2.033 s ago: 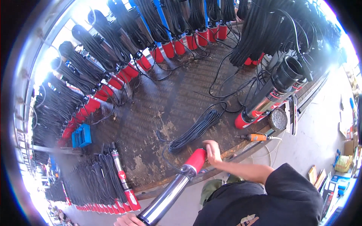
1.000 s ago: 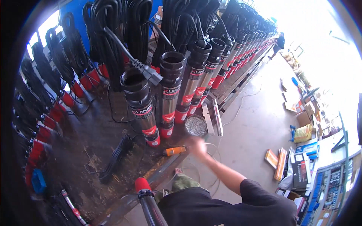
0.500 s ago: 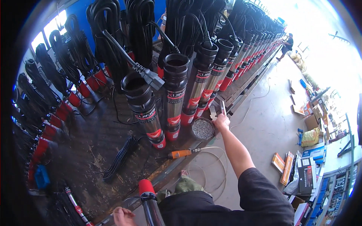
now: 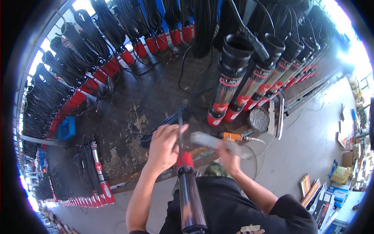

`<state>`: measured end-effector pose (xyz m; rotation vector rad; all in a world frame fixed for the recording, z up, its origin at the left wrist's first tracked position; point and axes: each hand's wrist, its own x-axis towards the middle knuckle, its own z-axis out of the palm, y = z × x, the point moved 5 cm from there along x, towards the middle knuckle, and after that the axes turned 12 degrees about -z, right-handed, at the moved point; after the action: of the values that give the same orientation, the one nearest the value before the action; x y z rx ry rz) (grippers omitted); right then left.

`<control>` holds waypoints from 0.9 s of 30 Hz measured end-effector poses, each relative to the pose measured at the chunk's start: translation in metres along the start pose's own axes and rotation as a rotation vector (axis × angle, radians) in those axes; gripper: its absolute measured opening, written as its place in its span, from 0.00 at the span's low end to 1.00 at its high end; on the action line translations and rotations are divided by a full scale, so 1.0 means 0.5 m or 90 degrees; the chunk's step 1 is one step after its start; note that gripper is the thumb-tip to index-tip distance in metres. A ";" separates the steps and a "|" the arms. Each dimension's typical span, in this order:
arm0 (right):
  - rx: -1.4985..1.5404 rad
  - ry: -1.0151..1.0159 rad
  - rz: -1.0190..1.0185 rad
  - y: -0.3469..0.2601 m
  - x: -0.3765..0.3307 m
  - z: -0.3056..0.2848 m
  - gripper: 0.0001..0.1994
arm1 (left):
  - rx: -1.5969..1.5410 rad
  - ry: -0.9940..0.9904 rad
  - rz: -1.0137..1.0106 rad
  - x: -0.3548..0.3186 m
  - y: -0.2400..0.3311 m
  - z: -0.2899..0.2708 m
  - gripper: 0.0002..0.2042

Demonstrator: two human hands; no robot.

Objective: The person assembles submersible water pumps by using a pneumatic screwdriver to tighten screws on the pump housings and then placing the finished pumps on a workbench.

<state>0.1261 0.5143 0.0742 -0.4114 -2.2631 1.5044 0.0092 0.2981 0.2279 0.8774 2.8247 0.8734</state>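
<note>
Fitting a flat strip (image 4: 204, 140) to a submersible pump (image 4: 192, 197) seems the step in hand.
Below the fingers of the left hand (image 4: 163, 146), the pump lies before the torso; they are at its black cable (image 4: 180, 140), grip impossible to tell. Rightward, the right hand (image 4: 230, 159) grasps the blurred strip; the next move likely calls for aligning it. Beyond the fingers, a cable coil (image 4: 167, 122) lies on the bench (image 4: 124, 113).

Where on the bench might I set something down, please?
The bench looks bare in its middle, between the far row of red-based cylinders and the coiled cable, and at front left, between the blue bin and that cable. Crowded: the right end, with standing cylinders, round tub and orange tool.
</note>
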 end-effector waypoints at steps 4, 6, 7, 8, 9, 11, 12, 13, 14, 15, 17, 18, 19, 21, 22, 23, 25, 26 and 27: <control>0.419 -0.220 0.318 -0.081 -0.021 0.213 0.15 | 0.044 -0.153 0.038 -0.032 -0.032 0.072 0.31; 0.559 -0.336 0.400 -0.052 -0.031 0.240 0.25 | 0.005 -0.141 0.000 -0.063 -0.101 0.092 0.24; 0.426 -0.301 0.324 -0.023 -0.029 0.228 0.29 | 0.004 -0.124 0.010 -0.078 -0.124 0.091 0.22; 0.292 -0.272 0.249 -0.006 -0.042 0.212 0.32 | -0.015 -0.143 -0.059 -0.097 -0.137 0.081 0.21; 0.154 -0.234 0.177 0.017 -0.052 0.186 0.36 | -0.040 -0.168 -0.120 -0.108 -0.143 0.079 0.20; -0.036 -0.163 -0.135 -0.036 -0.040 0.118 0.34 | -0.073 -0.238 -0.226 -0.128 -0.153 0.084 0.19; 0.020 -0.249 -0.213 -0.027 -0.037 0.116 0.27 | -0.082 -0.287 -0.262 -0.133 -0.152 0.091 0.19; 0.078 -0.335 -0.292 -0.019 -0.045 0.109 0.21 | -0.089 -0.335 -0.299 -0.139 -0.153 0.100 0.19; 0.086 -0.411 -0.239 -0.016 -0.060 0.102 0.12 | -0.154 -0.307 -0.300 -0.137 -0.150 0.103 0.19; 0.103 -0.418 -0.242 -0.018 -0.068 0.091 0.13 | -0.148 -0.316 -0.273 -0.136 -0.141 0.104 0.18; 0.137 -0.430 -0.248 -0.026 -0.081 0.076 0.13 | -0.136 -0.331 -0.217 -0.130 -0.111 0.098 0.17; 0.189 -0.435 -0.239 -0.036 -0.086 0.068 0.13 | -0.118 -0.331 -0.128 -0.130 -0.098 0.099 0.18; 0.204 -0.432 -0.231 -0.042 -0.093 0.062 0.14 | -0.135 -0.378 -0.134 -0.130 -0.087 0.100 0.17; 0.236 -0.425 -0.219 -0.046 -0.112 0.055 0.14 | -0.153 -0.391 -0.099 -0.134 -0.065 0.104 0.15; 0.205 -0.449 -0.240 -0.032 -0.127 0.057 0.16 | -0.146 -0.387 -0.117 -0.139 -0.059 0.106 0.14; 0.202 -0.445 -0.237 -0.029 -0.134 0.058 0.17 | -0.139 -0.393 -0.137 -0.150 -0.062 0.110 0.14; 0.195 -0.438 -0.228 -0.026 -0.145 0.059 0.18 | -0.098 -0.393 -0.101 -0.158 -0.049 0.101 0.18; 0.192 -0.426 -0.233 -0.028 -0.148 0.059 0.19 | -0.073 -0.393 -0.087 -0.167 -0.047 0.099 0.19; 0.189 -0.414 -0.237 -0.033 -0.149 0.060 0.20 | -0.048 -0.392 -0.073 -0.177 -0.047 0.096 0.21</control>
<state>0.1773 0.4505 0.0671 0.6405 -2.3063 1.9010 0.0819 0.2588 0.1653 0.7920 2.2669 0.5633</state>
